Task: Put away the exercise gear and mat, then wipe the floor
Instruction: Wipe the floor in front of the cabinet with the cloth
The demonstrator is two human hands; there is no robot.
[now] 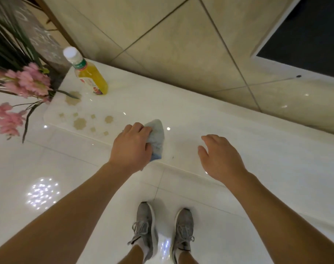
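My left hand [131, 146] grips a bunched light-blue cloth [157, 136] over the front edge of a glossy white ledge [229, 119]. The cloth sticks out to the right of my fingers, its darker blue hem at the bottom. My right hand [219, 156] hovers to the right of the cloth with relaxed, spread fingers and holds nothing. The shiny white tiled floor [82, 187] lies below, and my two grey sneakers [162, 229] stand on it. No exercise gear or mat is in sight.
A bottle of yellow drink [90, 77] with a white cap stands on the ledge at the left. Pink artificial flowers [23, 82] with dark leaves reach in from the left. A beige tiled wall [181, 35] rises behind, with a dark panel [311, 33] at top right.
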